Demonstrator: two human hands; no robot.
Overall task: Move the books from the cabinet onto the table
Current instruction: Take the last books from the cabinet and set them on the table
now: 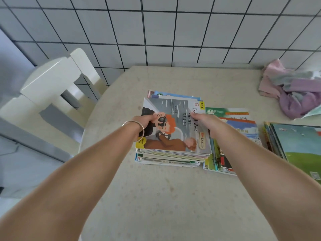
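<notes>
My left hand (145,121) and right hand (205,121) grip the book bundle (173,129), fingers curled round its edges, atop the left stack (166,158) on the tabletop (165,197). I should square edges, then let go evenly.

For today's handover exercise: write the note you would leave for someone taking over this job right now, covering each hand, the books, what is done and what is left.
Left hand: grips the left edge of the top book, thumb on the cover.
Right hand: fingers curled over the same book's right edge.
Books: left stack on the table under that book; middle stack and right stack beside it.
Done: three stacks on the table.
Left: release this book; the cabinet is out of view, so check it for more.
</notes>
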